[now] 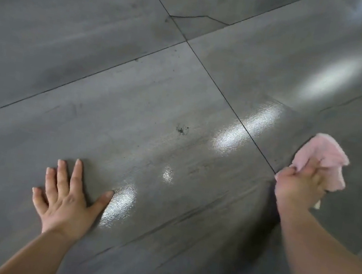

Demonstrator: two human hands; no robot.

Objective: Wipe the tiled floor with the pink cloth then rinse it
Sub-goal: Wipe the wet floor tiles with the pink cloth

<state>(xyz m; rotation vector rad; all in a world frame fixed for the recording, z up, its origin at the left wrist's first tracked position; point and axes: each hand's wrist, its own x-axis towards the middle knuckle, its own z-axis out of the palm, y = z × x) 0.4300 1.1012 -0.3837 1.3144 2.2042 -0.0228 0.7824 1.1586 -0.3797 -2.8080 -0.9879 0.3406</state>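
Note:
The grey tiled floor [134, 96] fills the view, with wet shiny patches near the middle and right. My right hand [298, 186] grips a bunched pink cloth [323, 157] on the floor at the right, just past a dark grout line. My left hand [65, 199] lies flat on the tile at the lower left, fingers spread, holding nothing. A small dark dirt spot [182, 129] marks the tile between the two hands, a little further out.
Dark grout lines cross at the upper middle [187, 41]. A crack [201, 17] runs through the tile beyond that crossing. Bright light reflections streak the floor at the upper right.

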